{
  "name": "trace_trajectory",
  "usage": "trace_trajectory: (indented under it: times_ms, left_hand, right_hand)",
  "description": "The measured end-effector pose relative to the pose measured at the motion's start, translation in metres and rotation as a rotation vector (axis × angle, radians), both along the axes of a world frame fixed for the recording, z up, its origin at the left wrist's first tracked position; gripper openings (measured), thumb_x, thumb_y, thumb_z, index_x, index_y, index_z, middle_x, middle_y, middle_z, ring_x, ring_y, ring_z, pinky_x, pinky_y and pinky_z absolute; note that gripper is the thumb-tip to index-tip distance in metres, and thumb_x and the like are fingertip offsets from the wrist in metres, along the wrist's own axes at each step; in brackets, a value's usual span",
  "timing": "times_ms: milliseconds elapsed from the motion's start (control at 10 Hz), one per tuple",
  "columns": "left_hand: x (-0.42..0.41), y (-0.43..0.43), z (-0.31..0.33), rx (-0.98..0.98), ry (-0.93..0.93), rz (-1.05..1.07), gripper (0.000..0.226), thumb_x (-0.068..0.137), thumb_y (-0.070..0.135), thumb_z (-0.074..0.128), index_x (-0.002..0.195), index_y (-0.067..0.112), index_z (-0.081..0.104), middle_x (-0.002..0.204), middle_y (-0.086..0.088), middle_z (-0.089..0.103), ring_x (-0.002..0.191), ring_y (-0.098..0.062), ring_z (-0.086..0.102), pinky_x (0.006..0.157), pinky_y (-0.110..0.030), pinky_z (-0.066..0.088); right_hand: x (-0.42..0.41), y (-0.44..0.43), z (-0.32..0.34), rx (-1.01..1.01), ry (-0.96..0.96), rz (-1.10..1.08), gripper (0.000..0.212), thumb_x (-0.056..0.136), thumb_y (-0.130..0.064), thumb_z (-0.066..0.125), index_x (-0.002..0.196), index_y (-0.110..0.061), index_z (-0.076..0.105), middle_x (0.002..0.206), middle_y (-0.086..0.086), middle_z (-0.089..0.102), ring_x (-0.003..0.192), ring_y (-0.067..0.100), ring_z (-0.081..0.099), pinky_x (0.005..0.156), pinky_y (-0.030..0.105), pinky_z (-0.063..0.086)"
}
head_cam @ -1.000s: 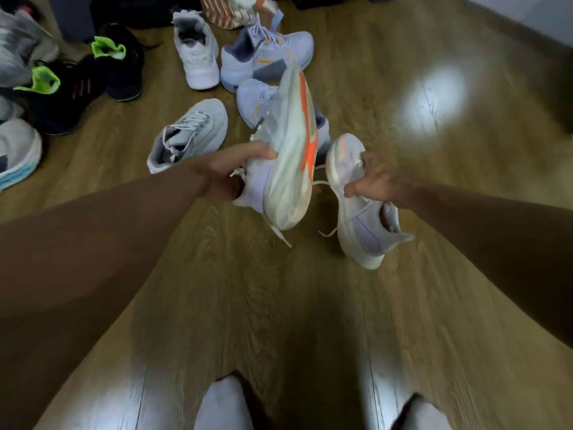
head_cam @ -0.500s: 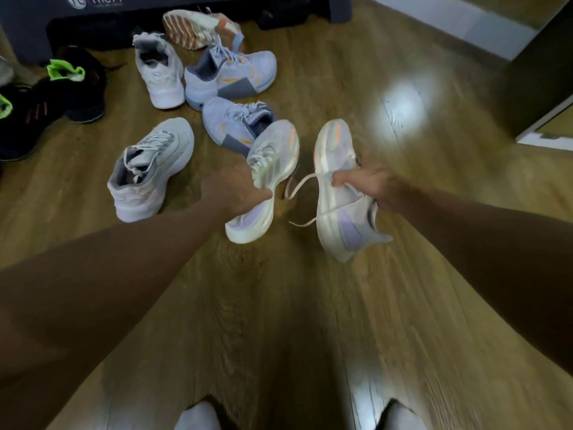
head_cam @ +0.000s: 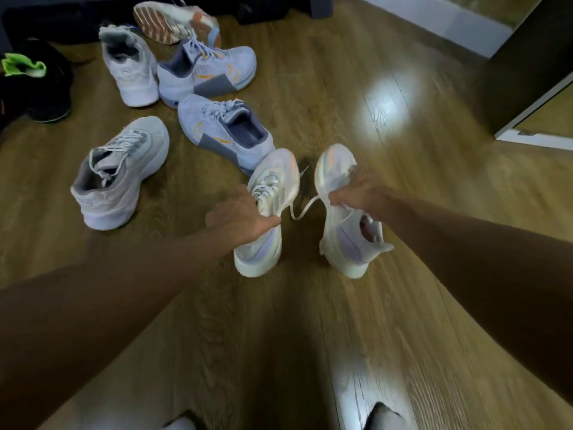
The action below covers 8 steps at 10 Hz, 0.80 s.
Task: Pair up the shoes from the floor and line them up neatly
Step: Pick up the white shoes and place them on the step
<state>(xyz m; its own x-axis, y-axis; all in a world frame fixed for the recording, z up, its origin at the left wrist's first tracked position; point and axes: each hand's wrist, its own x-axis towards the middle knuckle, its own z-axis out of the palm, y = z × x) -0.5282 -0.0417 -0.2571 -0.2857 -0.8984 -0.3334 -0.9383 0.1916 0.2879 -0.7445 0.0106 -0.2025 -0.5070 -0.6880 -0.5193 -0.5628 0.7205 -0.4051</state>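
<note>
on the wooden floor (head_cam: pixel 310 330), two bare forearms (head_cam: pixel 124 290) run in from the lower corners toward mid-frame. the left hand (head_cam: pixel 242 217) curls its fingers round the laced middle of one cream shoe (head_cam: pixel 277 169), toe pointing up-frame, heel below the grip. the right hand (head_cam: pixel 356 193) clutches the upper of the matching cream shoe (head_cam: pixel 335 166), just beside it. a loose lace (head_cam: pixel 305 207) dangles between them. other shoes (head_cam: pixel 121 175) lie upper left, logos too blurred to read.

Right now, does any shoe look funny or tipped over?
Yes. The far shoe lies tipped over, sole showing, while the other floor shoes stand upright. A loose lace dangles from the shoe in the right hand.
</note>
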Motion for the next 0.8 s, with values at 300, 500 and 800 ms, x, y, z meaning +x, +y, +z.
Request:
trace_trajectory:
  times_ms: [300,500,800]
  left_hand:
    - [-0.007,0.017,-0.011,0.411,0.414,0.178,0.080,0.069,0.060,0.074,0.120,0.005,0.046,0.099,-0.016,0.066,0.072,-0.027,0.066,0.053,-0.038,0.058]
    - [-0.006,0.036,-0.017,0.278,0.287,0.218,0.052,0.084,0.036,0.068,0.123,0.005,0.051,0.115,-0.016,0.062,0.102,-0.034,0.063,0.080,-0.037,0.053]
    - [-0.010,0.075,0.009,0.356,0.148,0.398,0.032,0.092,0.011,0.047,0.120,0.001,0.058,0.119,-0.019,0.062,0.111,-0.037,0.057,0.086,-0.039,0.045]
  right_hand:
    - [0.044,0.032,-0.025,-0.067,-0.071,0.065,0.073,0.098,-0.043,0.042,0.152,-0.008,0.008,0.150,0.020,0.032,0.135,0.034,0.036,0.103,0.036,0.032]
    - [0.047,0.057,-0.036,-0.195,-0.286,-0.285,0.047,0.096,-0.032,0.040,0.141,-0.018,0.036,0.128,0.008,0.050,0.111,0.024,0.051,0.097,0.042,0.044]
    - [0.059,0.066,-0.032,-0.117,-0.357,-0.197,0.053,0.080,-0.022,0.060,0.130,-0.014,0.045,0.112,0.004,0.058,0.102,0.022,0.057,0.082,0.036,0.050]
